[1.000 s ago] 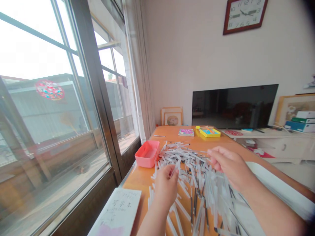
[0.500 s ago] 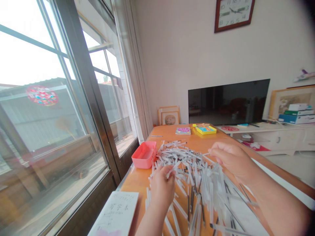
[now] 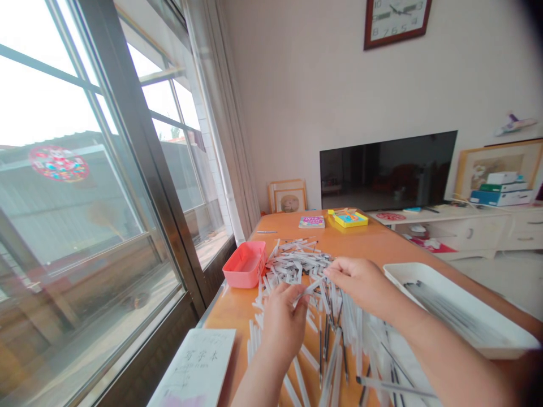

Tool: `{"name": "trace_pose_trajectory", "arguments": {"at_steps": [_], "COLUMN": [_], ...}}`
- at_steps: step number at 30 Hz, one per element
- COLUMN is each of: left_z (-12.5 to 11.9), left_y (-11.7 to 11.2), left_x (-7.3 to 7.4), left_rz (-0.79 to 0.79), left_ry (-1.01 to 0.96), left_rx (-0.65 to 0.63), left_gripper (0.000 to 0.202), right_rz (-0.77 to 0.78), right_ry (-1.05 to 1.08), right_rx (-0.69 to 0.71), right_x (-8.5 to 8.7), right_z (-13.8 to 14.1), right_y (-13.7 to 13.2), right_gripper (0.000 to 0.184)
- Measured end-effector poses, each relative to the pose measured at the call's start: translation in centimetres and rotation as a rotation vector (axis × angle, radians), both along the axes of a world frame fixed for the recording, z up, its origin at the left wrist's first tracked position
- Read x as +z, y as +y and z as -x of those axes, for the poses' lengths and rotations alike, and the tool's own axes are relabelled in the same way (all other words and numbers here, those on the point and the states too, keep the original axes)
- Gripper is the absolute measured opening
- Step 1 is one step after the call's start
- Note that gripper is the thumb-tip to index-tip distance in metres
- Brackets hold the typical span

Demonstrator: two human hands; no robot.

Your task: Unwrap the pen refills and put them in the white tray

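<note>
Head view, left hand (image 3: 283, 317) pinching pen tube (image 3: 313, 286), right hand (image 3: 355, 278) pinched by its far end, hold unclear

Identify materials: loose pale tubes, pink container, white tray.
Loose pale tubes: probably plastic, frosted finish; they look translucent. Pink container: likely moulded plastic, satin; even colour, rounded corners. White tray: smooth finish, plastic or perhaps enamelled metal; uniform white and rounded corners leave it open.

Clock (image 3: 396, 24) partly beyond top edge
</note>
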State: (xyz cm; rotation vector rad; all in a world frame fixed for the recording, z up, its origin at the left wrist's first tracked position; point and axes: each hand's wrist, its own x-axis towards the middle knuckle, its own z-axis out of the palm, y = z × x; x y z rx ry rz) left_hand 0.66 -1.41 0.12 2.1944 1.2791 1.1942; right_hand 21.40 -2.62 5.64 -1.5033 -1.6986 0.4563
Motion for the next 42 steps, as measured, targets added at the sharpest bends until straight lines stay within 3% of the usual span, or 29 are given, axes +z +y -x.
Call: {"name": "trace_pose_trajectory", "arguments": {"at_steps": [5,15,22,27,34,42], "left_z": [0.1,0.5,0.7,0.8,0.9,0.7], "left_y": [0.4,1.4,1.8,2.1,2.4,2.2], "left_x": [-0.2,-0.7,-0.7,-1.1,-1.3,-1.1], "left_rz": [0.035,0.25,0.359,0.394,0.427,0.428], "left_ry": [-0.074,-0.449,-0.655,-0.688,-0.697,-0.736], "left_rx": [-0.015,0.035,0.033,0.019,0.009,0.002], "left_gripper": [0.021,0.032,0.047,0.046,0.042,0.044], "right_rz": [-0.016,0.045,0.15,0.281,0.317,0.358], "right_ry": [-0.069,-0.168,-0.259,-0.435,-0.577,-0.738], "right_rx": [0.072,-0.047,-0.132,-0.131,-0.074,-0.065], "right_x": [-0.5,-3.4,-5.4,-5.8,-6.0,-6.8], "right_z": [1.1,-1.2,-3.4,-1.8,1.5,2.6], "right_y": [0.0,2.1,3.3,4.5,7.6,9.8], "right_gripper": [0.042,0.042,0.02,0.021,0.015,0.013]}}
